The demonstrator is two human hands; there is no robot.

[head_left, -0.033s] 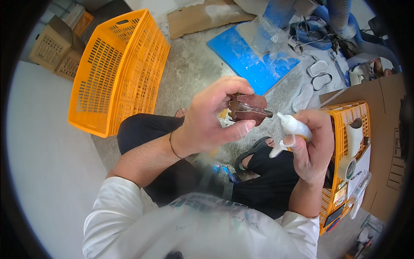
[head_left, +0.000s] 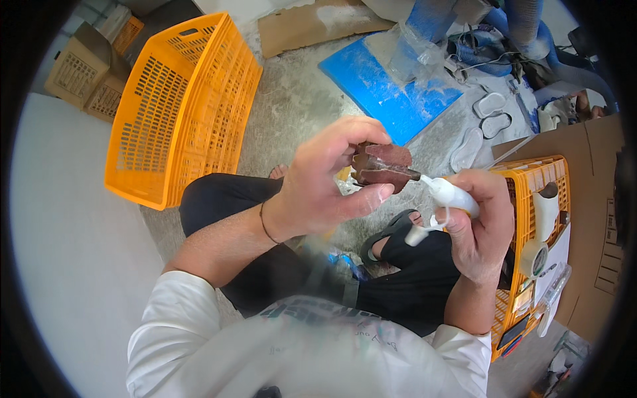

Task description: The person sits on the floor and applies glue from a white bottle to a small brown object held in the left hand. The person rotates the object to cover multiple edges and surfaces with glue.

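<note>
My left hand (head_left: 325, 176) grips a reddish-brown sandpaper sanding head (head_left: 388, 159) between thumb and fingers. Rough strips surround its middle, and a dark shaft (head_left: 414, 175) sticks out to the right. In my right hand (head_left: 488, 215) is a small white squeeze bottle (head_left: 454, 195), tilted with its nozzle up and to the left. The nozzle tip meets or nearly meets the shaft's end; I cannot tell if they touch. A white cap (head_left: 418, 235) dangles from the bottle by a thin strap. My fingers hide part of both things.
Stacked orange crates (head_left: 212, 113) stand at the left. Another orange crate (head_left: 507, 312) at the right carries a tape roll (head_left: 533, 257) and small items. A dusty blue board (head_left: 381, 86) lies ahead, near shoe soles (head_left: 467, 149) and hoses (head_left: 531, 33).
The bottle's nozzle has come left and slightly down to the shaft's end, closing a small gap. Its dangling cap has swung left. My left hand has stayed about where it was.
</note>
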